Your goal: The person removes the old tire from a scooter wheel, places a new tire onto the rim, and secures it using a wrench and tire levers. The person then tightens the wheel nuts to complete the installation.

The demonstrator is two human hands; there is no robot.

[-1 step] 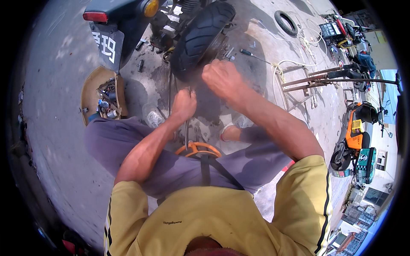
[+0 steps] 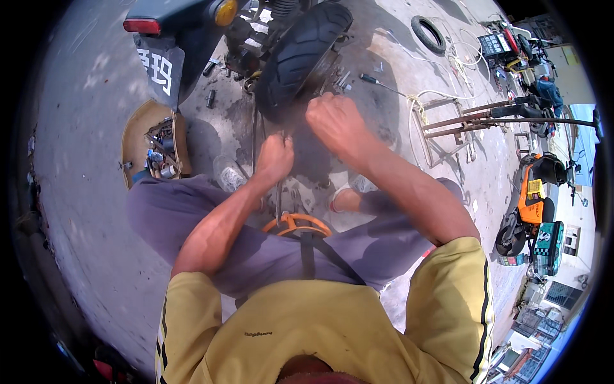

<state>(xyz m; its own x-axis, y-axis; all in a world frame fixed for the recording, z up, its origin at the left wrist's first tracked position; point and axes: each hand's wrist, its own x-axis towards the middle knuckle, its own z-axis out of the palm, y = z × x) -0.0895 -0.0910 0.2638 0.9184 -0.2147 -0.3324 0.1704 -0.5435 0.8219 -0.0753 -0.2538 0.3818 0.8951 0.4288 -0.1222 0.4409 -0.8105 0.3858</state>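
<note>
The rear tyre [image 2: 297, 61] of a dark motor scooter [image 2: 185, 38] stands ahead of me, its near end just beyond my hands. My left hand [image 2: 276, 157] is closed on a thin metal rod [image 2: 279, 203], which shows below the fist and runs down between my knees. To the right of the tyre's near end, my right hand [image 2: 336, 125] is raised in a fist. What that fist holds, if anything, is hidden behind the fingers. An orange ring with spokes [image 2: 300, 218] lies between my thighs.
A tan box [image 2: 133, 137] of tools sits at my left knee. A screwdriver [image 2: 369, 79] and sockets lie on the concrete right of the tyre. Farther right are a loose tyre [image 2: 427, 34], pale hose [image 2: 464, 64], a rusty metal frame [image 2: 441, 131] and an orange scooter [image 2: 532, 201].
My right fist and forearm have shifted slightly to the right and toward me. The left hand stays almost where it was, and the tyre has not visibly moved.
</note>
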